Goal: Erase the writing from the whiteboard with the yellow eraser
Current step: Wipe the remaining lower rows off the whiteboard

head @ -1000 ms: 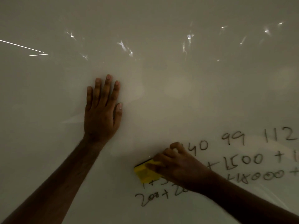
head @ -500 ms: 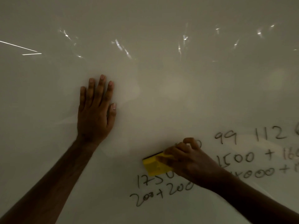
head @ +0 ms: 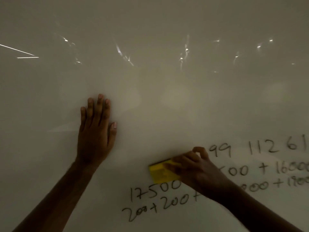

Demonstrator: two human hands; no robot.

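The whiteboard (head: 167, 89) fills the whole view, dim and glossy. My right hand (head: 195, 169) presses the yellow eraser (head: 160, 172) against the board at lower centre. Black handwritten numbers (head: 155, 190) run under the eraser, reading "17500" and "200+200". More digits (head: 260, 148), "99 112 61", and sums sit to the right of my hand. My forearm hides part of those rows. My left hand (head: 96, 131) lies flat on the bare board to the left, fingers straight and close together, holding nothing.
The upper and left parts of the board carry no writing, only bright light reflections (head: 185, 51) and two thin white streaks (head: 20, 52) at far left.
The eraser and my right hand have slid rightward along the row; the "40" beside "99" no longer shows. The digits "17500" below the eraser are uncovered. My left hand stays flat.
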